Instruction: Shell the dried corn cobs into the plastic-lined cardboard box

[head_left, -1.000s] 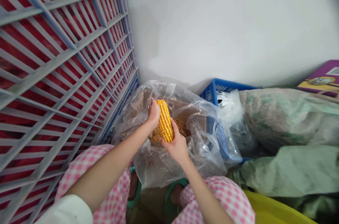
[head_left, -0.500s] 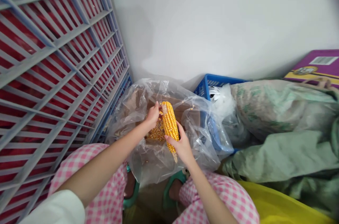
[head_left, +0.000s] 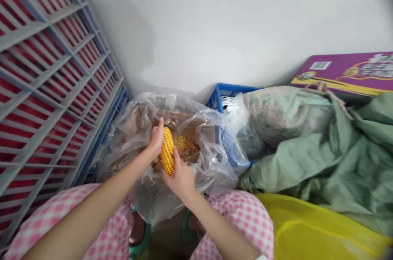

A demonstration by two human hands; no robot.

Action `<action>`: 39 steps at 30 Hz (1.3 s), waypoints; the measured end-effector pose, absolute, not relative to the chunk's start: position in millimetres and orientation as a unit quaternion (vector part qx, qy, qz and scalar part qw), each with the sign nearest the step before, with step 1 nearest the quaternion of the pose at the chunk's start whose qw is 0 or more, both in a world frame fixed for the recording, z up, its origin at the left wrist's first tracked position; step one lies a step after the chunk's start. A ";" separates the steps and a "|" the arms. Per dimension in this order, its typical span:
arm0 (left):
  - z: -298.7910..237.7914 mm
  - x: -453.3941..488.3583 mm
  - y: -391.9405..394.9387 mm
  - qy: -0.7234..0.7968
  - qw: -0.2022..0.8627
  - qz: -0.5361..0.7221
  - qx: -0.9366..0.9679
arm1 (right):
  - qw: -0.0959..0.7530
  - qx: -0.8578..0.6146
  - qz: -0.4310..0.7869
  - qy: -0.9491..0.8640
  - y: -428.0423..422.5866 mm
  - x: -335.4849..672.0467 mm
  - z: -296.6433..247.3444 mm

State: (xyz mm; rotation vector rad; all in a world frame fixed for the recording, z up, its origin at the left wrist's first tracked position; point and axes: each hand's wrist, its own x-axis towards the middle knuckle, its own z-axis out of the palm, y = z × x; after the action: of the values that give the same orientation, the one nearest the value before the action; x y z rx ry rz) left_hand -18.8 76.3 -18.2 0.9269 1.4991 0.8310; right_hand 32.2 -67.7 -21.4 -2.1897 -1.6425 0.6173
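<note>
Between my two hands is a yellow corn cob [head_left: 167, 151], nearly upright and thick with kernels. My left hand [head_left: 156, 139] is closed around its upper left side, thumb pointing up. Lower down, my right hand [head_left: 181, 176] grips the cob's bottom end from the right, hiding its tip. Under the cob stands a cardboard box [head_left: 204, 134] lined with a clear plastic bag [head_left: 144, 194]. Loose corn kernels [head_left: 184, 145] lie in the bottom of the box.
A grey plastic crate wall [head_left: 58, 63] with red behind it rises on the left. To the right are a blue basket [head_left: 219, 94], a filled sack [head_left: 282, 108], green cloth [head_left: 310, 161], a purple box [head_left: 344, 69] and a yellow plastic item [head_left: 307, 231].
The view has swung to the right. The cob has turned, its bare patch no longer showing, and my left hand now wraps its side. My right hand has shifted down over its lower tip.
</note>
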 end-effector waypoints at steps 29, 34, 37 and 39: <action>-0.8 -17.5 85.1 0.535 0.622 0.360 0.445 | 0.516 -0.565 0.529 -0.368 -54.5 68.4 -3.7; 1.0 -15.0 81.4 0.536 0.610 0.363 0.457 | 0.557 -0.508 0.572 -0.324 -54.3 69.5 -3.7; 2.5 -14.4 77.3 0.537 0.604 0.351 0.474 | 0.563 -0.497 0.596 -0.286 -56.5 69.8 -0.6; 3.9 -14.7 76.4 0.524 0.607 0.350 0.485 | 0.562 -0.502 0.601 -0.268 -57.9 70.7 1.3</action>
State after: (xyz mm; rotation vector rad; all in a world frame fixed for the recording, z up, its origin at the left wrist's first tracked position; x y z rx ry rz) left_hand -14.7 76.4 3.9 1.1202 1.2110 0.8083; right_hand 70.7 -57.9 1.3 -1.1811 -0.6307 1.4142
